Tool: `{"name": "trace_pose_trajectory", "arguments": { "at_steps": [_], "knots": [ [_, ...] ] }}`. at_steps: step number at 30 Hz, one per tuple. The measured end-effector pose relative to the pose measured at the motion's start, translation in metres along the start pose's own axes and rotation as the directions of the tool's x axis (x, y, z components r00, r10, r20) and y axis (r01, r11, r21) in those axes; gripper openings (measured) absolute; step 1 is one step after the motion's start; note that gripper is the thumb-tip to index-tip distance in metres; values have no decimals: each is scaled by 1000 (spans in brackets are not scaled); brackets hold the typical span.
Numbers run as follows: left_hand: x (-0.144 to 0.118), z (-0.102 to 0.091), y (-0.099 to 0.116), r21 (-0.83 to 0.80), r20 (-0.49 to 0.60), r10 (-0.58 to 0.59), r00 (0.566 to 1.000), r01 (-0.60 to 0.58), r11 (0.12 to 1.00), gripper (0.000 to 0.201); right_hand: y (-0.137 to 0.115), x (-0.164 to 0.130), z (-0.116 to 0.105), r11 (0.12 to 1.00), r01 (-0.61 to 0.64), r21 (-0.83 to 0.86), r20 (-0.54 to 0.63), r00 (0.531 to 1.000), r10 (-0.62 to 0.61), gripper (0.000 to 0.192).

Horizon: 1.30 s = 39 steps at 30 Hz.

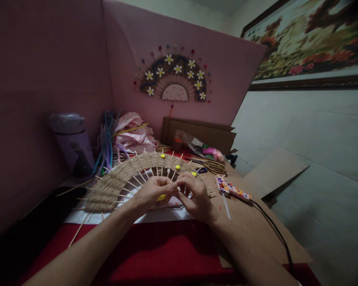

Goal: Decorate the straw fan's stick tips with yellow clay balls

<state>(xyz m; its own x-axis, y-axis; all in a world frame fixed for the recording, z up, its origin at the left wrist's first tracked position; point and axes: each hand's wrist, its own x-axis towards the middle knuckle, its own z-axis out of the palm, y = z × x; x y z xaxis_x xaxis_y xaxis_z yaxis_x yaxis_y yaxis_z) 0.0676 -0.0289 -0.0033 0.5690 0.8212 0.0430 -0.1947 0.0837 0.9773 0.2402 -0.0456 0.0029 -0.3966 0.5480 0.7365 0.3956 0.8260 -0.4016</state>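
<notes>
A half-ring fan of woven twine (113, 186) with thin wooden sticks poking out of both edges lies on the table. Yellow round pieces (178, 167) sit along the right part of its band. My left hand (158, 188) and my right hand (195, 194) meet over the fan's inner opening, fingertips pinched together. What is between the fingertips is too small or hidden to name. A yellow piece (161, 197) shows just under my left fingers; whether they hold it I cannot tell.
A flower-patterned glue gun (232, 188) with a black cord lies on cardboard at right. Scissors (216, 166) lie behind it. A purple bottle (74, 147), coloured strips (106, 143) and pink cloth (134, 135) stand back left. A finished flowered fan (173, 75) hangs on the pink board.
</notes>
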Motion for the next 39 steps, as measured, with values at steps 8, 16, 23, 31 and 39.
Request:
{"name": "trace_pose_trajectory", "arguments": {
  "at_steps": [8, 16, 23, 31, 39],
  "knots": [
    [1, -1, -1, -22, 11, 15, 1000, -15, 1000, 32, -1, 0, 0, 1000, -3, -19, 9, 1000, 4, 7],
    [1, -1, -1, -7, 13, 6, 1000, -6, 1000, 32, -1, -1, 0, 1000, 12, -17, -3, 1000, -12, 8],
    [1, -2, -3, -3, 20, 13, 1000, -13, 1000, 31, -1, 0, 0, 999, 21, -37, 10, 1000, -21, 8],
    [2, -2, -2, 5, 0, 7, 1000, -7, 1000, 31, -2, 0, -1, 998, -5, -55, 32, 999, 7, 7],
    [1, 0, -1, 4, -3, -1, 1000, 1, 1000, 31, -2, -1, -1, 998, 2, -63, 31, 1000, 0, 5]
  ]
}}
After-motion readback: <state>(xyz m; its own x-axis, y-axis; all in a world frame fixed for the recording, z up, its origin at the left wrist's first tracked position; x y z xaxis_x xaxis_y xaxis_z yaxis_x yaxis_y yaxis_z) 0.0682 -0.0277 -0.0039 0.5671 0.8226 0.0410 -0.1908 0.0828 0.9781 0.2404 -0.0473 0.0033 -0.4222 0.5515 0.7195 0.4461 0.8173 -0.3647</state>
